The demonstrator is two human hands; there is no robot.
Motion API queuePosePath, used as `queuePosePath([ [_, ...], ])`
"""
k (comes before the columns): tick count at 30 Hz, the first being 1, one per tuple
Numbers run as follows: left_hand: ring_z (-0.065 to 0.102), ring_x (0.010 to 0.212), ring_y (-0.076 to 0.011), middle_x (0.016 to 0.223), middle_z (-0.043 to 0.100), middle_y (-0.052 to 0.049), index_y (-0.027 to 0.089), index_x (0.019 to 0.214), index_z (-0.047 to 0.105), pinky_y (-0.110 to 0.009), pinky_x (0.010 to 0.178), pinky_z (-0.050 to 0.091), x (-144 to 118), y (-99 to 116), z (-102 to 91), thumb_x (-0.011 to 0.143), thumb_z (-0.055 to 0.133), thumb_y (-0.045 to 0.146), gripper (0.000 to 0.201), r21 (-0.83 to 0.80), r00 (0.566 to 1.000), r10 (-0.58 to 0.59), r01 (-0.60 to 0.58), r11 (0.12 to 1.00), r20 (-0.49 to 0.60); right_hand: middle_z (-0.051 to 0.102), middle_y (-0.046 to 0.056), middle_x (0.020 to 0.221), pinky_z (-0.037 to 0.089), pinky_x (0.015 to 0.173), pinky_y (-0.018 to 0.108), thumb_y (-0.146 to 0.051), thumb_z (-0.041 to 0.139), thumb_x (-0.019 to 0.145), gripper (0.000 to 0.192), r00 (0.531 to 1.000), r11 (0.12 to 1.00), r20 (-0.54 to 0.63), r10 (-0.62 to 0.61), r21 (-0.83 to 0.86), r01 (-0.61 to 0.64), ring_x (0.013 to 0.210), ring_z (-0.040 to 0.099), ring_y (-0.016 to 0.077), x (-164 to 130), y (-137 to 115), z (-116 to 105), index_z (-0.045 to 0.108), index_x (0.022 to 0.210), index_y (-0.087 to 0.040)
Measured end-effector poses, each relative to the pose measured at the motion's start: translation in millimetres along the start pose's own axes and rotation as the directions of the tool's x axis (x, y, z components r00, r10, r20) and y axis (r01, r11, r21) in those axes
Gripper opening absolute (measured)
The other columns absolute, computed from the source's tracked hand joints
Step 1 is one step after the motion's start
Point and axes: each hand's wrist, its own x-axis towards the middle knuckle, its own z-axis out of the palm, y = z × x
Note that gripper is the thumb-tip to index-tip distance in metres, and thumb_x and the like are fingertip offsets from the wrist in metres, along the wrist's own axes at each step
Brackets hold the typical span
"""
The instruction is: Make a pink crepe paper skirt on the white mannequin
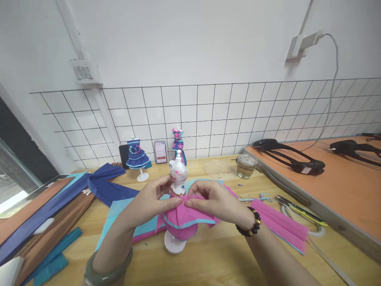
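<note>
Left hand [149, 200] and right hand [212, 200] pinching the top edge of a pink paper skirt [183, 222] wrapped round a small white mannequin [177, 174] on its round stand, mid wooden surface [220, 258], pink paper strip [279, 224] to the right, glass jar [245, 166] behind

Three small mannequins [177, 174], one glass jar [245, 165], perhaps two black headsets [285, 155].

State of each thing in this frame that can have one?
Left hand: pinching pink skirt at the waist.
Right hand: pinching it too.
Pink skirt: wrapped round mannequin.
Mannequin: upright on stand.
Jar: lidded, part full.
Blue dress: upright, on stand.
</note>
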Motion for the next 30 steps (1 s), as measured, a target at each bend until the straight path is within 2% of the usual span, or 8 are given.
queuePosePath([
  [4, 0.052, 0.106, -0.0228, 0.115, 0.059, -0.006, 0.021, 0.121, 0.053, -0.037, 0.094, 0.041, 2.2, -3.9, -0.1, 0.077, 0.066, 0.030, 0.047, 0.017, 1.000, 0.003, -0.003, 1.000, 0.000, 0.035, -0.008, 0.055, 0.022, 0.044, 0.020, -0.036, 0.064, 0.078, 0.018, 1.000, 0.994, -0.021, 0.001, -0.110, -0.003, 0.050, 0.031, 0.0071, -0.1, 0.9, 1.2, 0.061, 0.080, -0.018],
  [9, 0.054, 0.102, -0.0221, 0.112, 0.059, -0.006, 0.021, 0.118, 0.053, -0.036, 0.090, 0.043, 6.8, -14.2, -0.9, 0.077, 0.066, 0.031, 0.044, 0.025, 1.000, -0.007, 0.007, 1.000, -0.001, 0.032, -0.007, 0.054, 0.021, 0.042, 0.020, -0.047, 0.058, 0.081, 0.028, 0.999, 0.975, -0.046, 0.008, -0.220, -0.018, 0.048, 0.031, 0.0074, 0.1, 1.5, 4.1, 0.061, 0.080, -0.019],
  [14, 0.054, 0.105, -0.0220, 0.114, 0.059, -0.006, 0.021, 0.119, 0.053, -0.036, 0.093, 0.043, 9.3, -22.6, 1.3, 0.077, 0.066, 0.030, 0.045, -0.011, 1.000, -0.015, 0.015, 1.000, 0.017, 0.036, -0.007, 0.054, 0.023, 0.044, 0.020, -0.043, 0.055, 0.083, 0.025, 0.996, 0.954, -0.081, -0.024, -0.301, -0.001, 0.050, 0.034, 0.0079, 3.9, 7.7, 4.7, 0.062, 0.080, -0.018],
  [21, 0.054, 0.109, -0.0240, 0.119, 0.060, -0.007, 0.020, 0.128, 0.049, -0.039, 0.098, 0.041, 11.1, -27.1, 1.4, 0.075, 0.068, 0.030, 0.057, -0.081, 0.999, -0.022, 0.025, 0.996, 0.041, 0.039, -0.006, 0.055, 0.023, 0.044, 0.019, -0.040, 0.056, 0.083, 0.024, 0.996, 0.946, -0.082, -0.018, -0.324, -0.010, 0.050, 0.036, 0.0080, 5.3, 9.6, 4.5, 0.062, 0.078, -0.018],
  [24, 0.052, 0.113, -0.0253, 0.123, 0.058, -0.007, 0.021, 0.127, 0.050, -0.041, 0.100, 0.040, 11.1, -25.3, 1.2, 0.074, 0.069, 0.032, 0.057, -0.063, 0.999, -0.018, 0.021, 0.998, 0.045, 0.041, -0.005, 0.055, 0.024, 0.044, 0.019, -0.039, 0.056, 0.083, 0.023, 0.996, 0.949, -0.088, -0.014, -0.314, -0.015, 0.050, 0.037, 0.0083, 4.5, 8.0, 4.5, 0.062, 0.077, -0.017],
  [30, 0.054, 0.109, -0.0246, 0.122, 0.058, -0.008, 0.021, 0.126, 0.051, -0.040, 0.098, 0.041, 12.5, -23.9, 3.5, 0.074, 0.069, 0.033, 0.057, -0.026, 1.000, -0.017, 0.017, 1.000, -0.001, 0.041, -0.005, 0.053, 0.024, 0.044, 0.020, -0.041, 0.060, 0.080, 0.024, 0.993, 0.949, -0.122, 0.000, -0.314, -0.038, 0.049, 0.037, 0.0087, 5.4, 7.8, 6.2, 0.061, 0.074, -0.017],
])
